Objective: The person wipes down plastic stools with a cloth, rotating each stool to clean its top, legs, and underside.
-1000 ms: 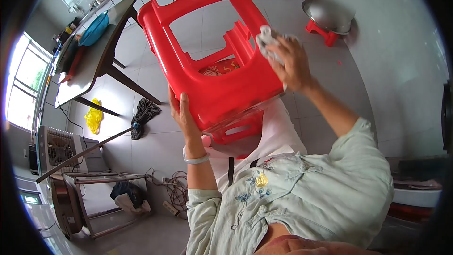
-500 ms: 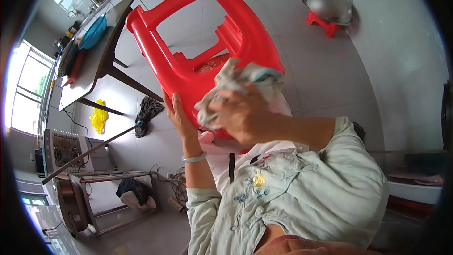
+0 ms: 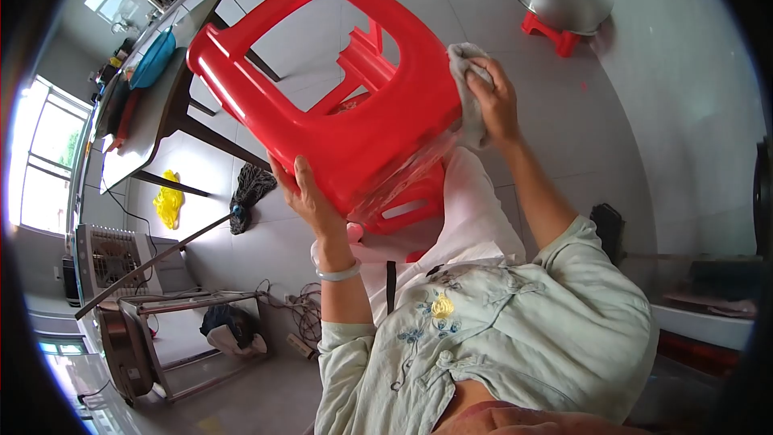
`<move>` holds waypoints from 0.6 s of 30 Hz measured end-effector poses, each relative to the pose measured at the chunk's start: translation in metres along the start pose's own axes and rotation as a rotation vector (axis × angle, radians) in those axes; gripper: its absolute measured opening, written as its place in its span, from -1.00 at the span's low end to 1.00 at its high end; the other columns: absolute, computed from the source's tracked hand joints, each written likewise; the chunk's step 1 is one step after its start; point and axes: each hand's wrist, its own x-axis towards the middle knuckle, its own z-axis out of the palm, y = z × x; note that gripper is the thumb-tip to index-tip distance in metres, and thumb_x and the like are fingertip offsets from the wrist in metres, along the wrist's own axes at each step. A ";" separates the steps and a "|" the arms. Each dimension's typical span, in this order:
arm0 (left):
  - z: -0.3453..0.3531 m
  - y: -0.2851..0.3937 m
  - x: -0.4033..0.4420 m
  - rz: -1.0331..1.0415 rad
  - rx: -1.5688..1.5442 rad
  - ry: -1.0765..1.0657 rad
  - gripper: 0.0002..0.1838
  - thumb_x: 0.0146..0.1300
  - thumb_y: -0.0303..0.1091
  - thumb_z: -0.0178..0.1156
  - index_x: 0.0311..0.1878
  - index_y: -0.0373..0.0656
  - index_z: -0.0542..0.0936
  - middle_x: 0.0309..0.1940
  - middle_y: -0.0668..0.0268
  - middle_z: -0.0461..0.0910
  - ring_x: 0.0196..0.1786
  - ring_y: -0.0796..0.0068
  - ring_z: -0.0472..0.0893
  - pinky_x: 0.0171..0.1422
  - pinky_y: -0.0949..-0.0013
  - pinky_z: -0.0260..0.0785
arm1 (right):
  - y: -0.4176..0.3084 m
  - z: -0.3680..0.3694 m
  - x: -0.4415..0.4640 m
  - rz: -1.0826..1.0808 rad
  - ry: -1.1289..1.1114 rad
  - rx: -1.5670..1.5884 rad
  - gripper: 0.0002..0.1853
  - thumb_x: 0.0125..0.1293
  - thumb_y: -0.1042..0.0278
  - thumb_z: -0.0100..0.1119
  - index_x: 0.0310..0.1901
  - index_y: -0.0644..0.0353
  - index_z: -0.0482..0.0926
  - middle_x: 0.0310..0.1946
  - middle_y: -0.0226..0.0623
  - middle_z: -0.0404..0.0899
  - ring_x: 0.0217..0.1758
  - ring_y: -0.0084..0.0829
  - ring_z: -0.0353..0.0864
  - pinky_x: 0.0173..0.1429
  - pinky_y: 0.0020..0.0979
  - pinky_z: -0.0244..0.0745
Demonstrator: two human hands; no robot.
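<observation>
A red plastic stool (image 3: 338, 145) is tilted in front of me, its legs and open side frame facing away and up. My left hand (image 3: 310, 197) grips its lower left edge, thumb on the near face. In my right hand (image 3: 493, 101) is a bunched greyish-white rag (image 3: 471, 117), which touches the stool's right edge. Below the stool, near my lap, shows another red plastic surface (image 3: 415, 201) with an oval slot; whether it belongs to the same stool I cannot tell.
On the left stands a dark-legged table (image 3: 173, 97) holding a blue basin (image 3: 155, 60). A mop (image 3: 251, 193) and a yellow bag (image 3: 168, 200) lie on the floor. At the upper right, a large metal wok (image 3: 564, 4) rests on a small red stool (image 3: 550, 31). Cables (image 3: 302, 314) coil at lower left.
My right hand has moved with the rag from the stool's near face to its right edge, up and to the right. The stool has shifted slightly left and turned.
</observation>
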 end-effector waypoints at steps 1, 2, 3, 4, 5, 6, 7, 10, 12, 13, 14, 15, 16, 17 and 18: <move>-0.001 -0.001 -0.001 -0.002 -0.014 0.015 -0.35 0.42 -0.13 0.07 0.46 -0.20 0.17 0.26 0.10 0.38 0.20 0.27 0.50 0.20 0.24 0.50 | 0.013 -0.005 0.003 0.400 -0.060 0.261 -0.74 0.29 0.28 0.12 -0.05 0.20 0.58 -0.09 -0.20 0.57 -0.05 -0.37 0.54 0.01 -0.39 0.42; -0.003 -0.001 -0.002 -0.003 -0.026 0.030 -0.35 0.41 -0.06 0.07 0.44 -0.19 0.19 0.22 0.10 0.41 0.17 0.25 0.53 0.16 0.21 0.54 | 0.023 -0.005 0.002 0.800 -0.122 0.524 -0.70 0.31 0.24 0.09 -0.02 0.22 0.56 -0.13 -0.24 0.57 -0.07 -0.42 0.53 -0.02 -0.42 0.41; -0.006 -0.001 -0.001 0.004 -0.023 0.029 -0.35 0.41 -0.06 0.07 0.44 -0.19 0.19 0.22 0.10 0.41 0.17 0.25 0.53 0.16 0.21 0.54 | 0.033 0.000 -0.001 0.741 -0.134 0.436 -0.70 0.39 0.28 -0.02 0.05 0.20 0.52 -0.16 -0.33 0.58 -0.16 -0.49 0.55 0.02 -0.47 0.42; -0.009 -0.001 0.001 -0.011 -0.030 0.027 -0.35 0.41 -0.06 0.06 0.43 -0.19 0.19 0.22 0.10 0.41 0.17 0.24 0.53 0.16 0.21 0.54 | 0.030 0.001 0.004 0.733 -0.137 0.443 -0.70 0.39 0.28 -0.02 0.05 0.20 0.52 -0.16 -0.33 0.58 -0.16 -0.49 0.55 0.02 -0.47 0.42; -0.012 -0.002 0.001 -0.030 -0.033 0.028 -0.36 0.41 -0.05 0.06 0.43 -0.19 0.19 0.22 0.10 0.41 0.16 0.23 0.53 0.16 0.20 0.54 | 0.026 0.001 0.005 0.702 -0.165 0.421 -0.71 0.38 0.29 -0.01 0.05 0.19 0.52 -0.15 -0.34 0.57 -0.13 -0.52 0.53 0.04 -0.47 0.42; -0.016 -0.001 -0.002 -0.030 -0.023 0.032 -0.36 0.41 -0.05 0.06 0.43 -0.19 0.19 0.22 0.10 0.41 0.16 0.23 0.53 0.16 0.20 0.54 | 0.019 0.001 0.002 0.680 -0.191 0.402 -0.72 0.38 0.30 0.00 0.04 0.19 0.52 -0.15 -0.35 0.56 -0.10 -0.56 0.51 0.06 -0.48 0.41; -0.016 -0.001 -0.001 -0.047 -0.036 0.035 -0.36 0.41 -0.06 0.06 0.42 -0.19 0.20 0.22 0.10 0.41 0.16 0.23 0.54 0.16 0.20 0.54 | 0.011 0.001 0.002 0.679 -0.192 0.414 -0.72 0.38 0.30 0.00 0.04 0.19 0.52 -0.15 -0.35 0.56 -0.10 -0.56 0.51 0.06 -0.48 0.41; -0.012 0.002 0.001 -0.059 -0.044 0.035 -0.37 0.41 -0.07 0.06 0.42 -0.19 0.21 0.22 0.11 0.41 0.15 0.23 0.54 0.16 0.20 0.54 | -0.030 0.004 0.019 -0.093 -0.244 0.026 -0.76 0.19 0.36 0.17 -0.08 0.12 0.58 -0.14 -0.32 0.57 -0.01 -0.41 0.52 0.18 -0.32 0.36; -0.003 0.007 -0.002 -0.065 -0.041 0.029 -0.38 0.41 -0.08 0.06 0.41 -0.19 0.21 0.22 0.10 0.42 0.15 0.22 0.55 0.17 0.21 0.54 | -0.068 0.015 0.019 -0.433 -0.352 -0.357 -0.74 0.01 0.37 0.28 -0.19 0.00 0.63 -0.08 -0.30 0.56 0.02 -0.18 0.51 0.23 -0.13 0.32; 0.006 0.010 -0.001 -0.058 -0.011 0.024 -0.39 0.41 -0.11 0.06 0.41 -0.20 0.22 0.22 0.10 0.42 0.14 0.22 0.55 0.17 0.21 0.53 | -0.088 0.023 0.014 -0.452 -0.407 -0.426 -0.72 -0.01 0.35 0.30 -0.18 -0.05 0.64 -0.03 -0.37 0.54 0.03 -0.25 0.50 0.19 -0.10 0.32; 0.011 0.011 0.000 -0.051 0.016 0.017 -0.41 0.42 -0.14 0.06 0.41 -0.20 0.22 0.22 0.10 0.43 0.14 0.22 0.55 0.17 0.22 0.52 | -0.099 0.033 0.008 -0.529 -0.446 -0.430 -0.71 -0.04 0.32 0.33 -0.19 -0.07 0.64 -0.04 -0.39 0.53 0.03 -0.30 0.48 0.13 -0.06 0.32; 0.011 0.008 0.002 -0.050 0.010 0.012 -0.41 0.42 -0.14 0.06 0.41 -0.20 0.22 0.22 0.10 0.43 0.14 0.22 0.55 0.17 0.22 0.52 | -0.108 0.042 0.001 -0.639 -0.471 -0.406 -0.70 -0.08 0.31 0.35 -0.21 -0.08 0.65 -0.05 -0.42 0.51 0.06 -0.34 0.46 0.11 -0.05 0.32; 0.009 0.005 0.005 -0.051 -0.015 0.005 -0.42 0.42 -0.17 0.06 0.41 -0.20 0.22 0.22 0.10 0.43 0.14 0.22 0.55 0.17 0.22 0.51 | -0.117 0.046 -0.008 -0.643 -0.466 -0.412 -0.70 -0.08 0.31 0.35 -0.21 -0.08 0.65 -0.05 -0.42 0.51 0.06 -0.34 0.46 0.11 -0.05 0.32; 0.008 0.004 0.007 -0.052 -0.036 -0.002 -0.43 0.42 -0.19 0.06 0.41 -0.20 0.23 0.22 0.10 0.43 0.14 0.22 0.55 0.17 0.23 0.50 | -0.124 0.050 -0.018 -0.650 -0.529 -0.325 -0.72 -0.09 0.31 0.35 -0.24 -0.08 0.66 -0.06 -0.44 0.51 0.07 -0.35 0.44 0.11 -0.05 0.31; 0.007 0.004 0.008 -0.050 -0.035 -0.006 -0.43 0.42 -0.19 0.06 0.41 -0.20 0.23 0.22 0.10 0.43 0.14 0.22 0.55 0.17 0.23 0.50 | -0.126 0.052 -0.022 -0.654 -0.591 -0.233 -0.74 -0.10 0.31 0.36 -0.27 -0.08 0.67 -0.06 -0.47 0.51 0.08 -0.36 0.43 0.11 -0.04 0.31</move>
